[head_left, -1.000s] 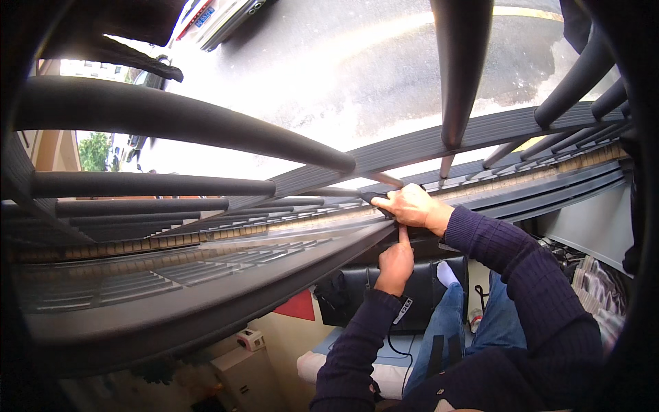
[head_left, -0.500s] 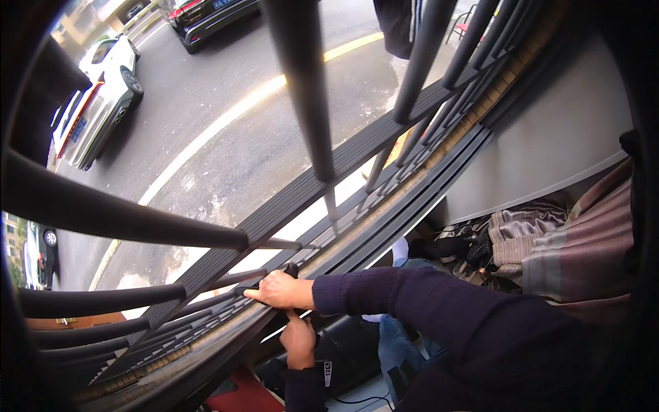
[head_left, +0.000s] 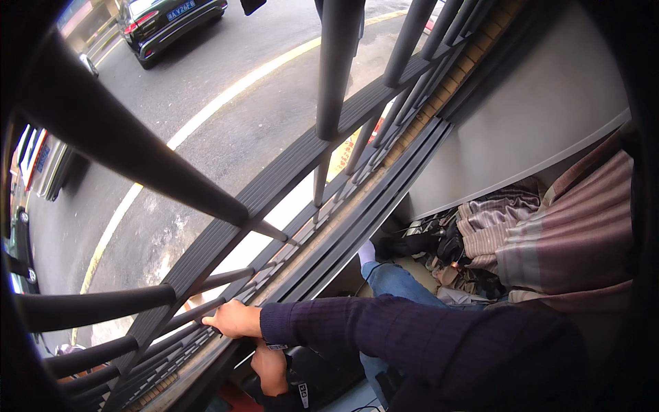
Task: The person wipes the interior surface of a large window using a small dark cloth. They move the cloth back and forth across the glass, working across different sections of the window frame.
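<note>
My right hand (head_left: 235, 320) is at the lower part of the window frame (head_left: 357, 237), close to the dark metal railing (head_left: 213, 242). Its fingers are curled, and a bit of something dark shows under them, too small to name. Just below, my left hand (head_left: 270, 368) is raised against the underside of my right wrist. The fingers of this hand are hidden behind the right wrist and sleeve (head_left: 309, 324), so what they touch does not show.
Beyond the bars lies a road with a yellow-white kerb line (head_left: 240, 93), a black car (head_left: 168, 24) and a white car (head_left: 51, 165). Indoors, a striped curtain (head_left: 549, 240) hangs at the right beside a grey panel (head_left: 535, 110). Cluttered items (head_left: 473, 281) lie under it, near my jeans-clad leg (head_left: 398, 281).
Both hands have shifted down and left along the window frame, the right still above the left. My view has turned, so the railing and cars sit differently. The left fingertips have slipped out of sight.
</note>
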`<state>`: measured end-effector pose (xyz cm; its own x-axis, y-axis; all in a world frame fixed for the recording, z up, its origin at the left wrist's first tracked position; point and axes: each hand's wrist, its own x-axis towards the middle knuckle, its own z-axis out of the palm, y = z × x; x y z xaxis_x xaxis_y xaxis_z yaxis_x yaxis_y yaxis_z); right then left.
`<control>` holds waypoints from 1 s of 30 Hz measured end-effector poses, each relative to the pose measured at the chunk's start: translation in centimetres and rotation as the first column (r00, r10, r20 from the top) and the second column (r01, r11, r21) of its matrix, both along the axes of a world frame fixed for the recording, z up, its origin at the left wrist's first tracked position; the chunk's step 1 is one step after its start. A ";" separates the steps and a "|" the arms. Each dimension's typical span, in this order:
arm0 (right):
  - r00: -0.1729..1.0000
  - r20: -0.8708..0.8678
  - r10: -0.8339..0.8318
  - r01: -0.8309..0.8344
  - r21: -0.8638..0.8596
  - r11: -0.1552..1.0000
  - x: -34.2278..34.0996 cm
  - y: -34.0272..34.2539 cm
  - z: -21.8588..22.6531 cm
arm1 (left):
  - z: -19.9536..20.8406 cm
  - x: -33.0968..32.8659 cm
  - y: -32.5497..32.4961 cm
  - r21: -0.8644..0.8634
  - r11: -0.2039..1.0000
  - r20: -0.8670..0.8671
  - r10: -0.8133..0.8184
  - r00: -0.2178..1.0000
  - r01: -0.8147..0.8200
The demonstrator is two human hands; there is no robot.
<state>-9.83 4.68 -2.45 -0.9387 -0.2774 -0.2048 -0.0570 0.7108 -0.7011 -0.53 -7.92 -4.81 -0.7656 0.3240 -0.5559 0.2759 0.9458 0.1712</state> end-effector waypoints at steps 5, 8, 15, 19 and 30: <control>0.997 -0.037 0.061 -0.058 0.081 0.995 -0.3 0.1 0.6 | 0.9 -0.1 0.5 -0.019 1.000 0.024 0.019 1.000 -0.019; 0.995 -0.099 -0.007 0.016 0.085 0.996 -0.4 -0.8 0.7 | 0.5 -0.1 0.1 0.004 0.999 0.049 -0.039 0.998 0.039; 0.999 -0.035 -0.009 0.004 -0.145 0.989 -0.2 0.5 0.0 | -1.5 0.3 -0.6 0.150 0.986 -0.107 -0.051 0.993 0.067; 0.994 0.066 0.086 -0.087 0.012 0.996 -0.6 2.1 0.3 | -0.3 -0.8 1.0 0.057 0.998 -0.067 0.018 0.998 -0.014; 0.995 -0.067 0.072 -0.070 0.038 0.997 0.5 1.9 0.9 | 2.5 -0.3 1.6 0.007 0.997 0.055 0.075 0.996 -0.075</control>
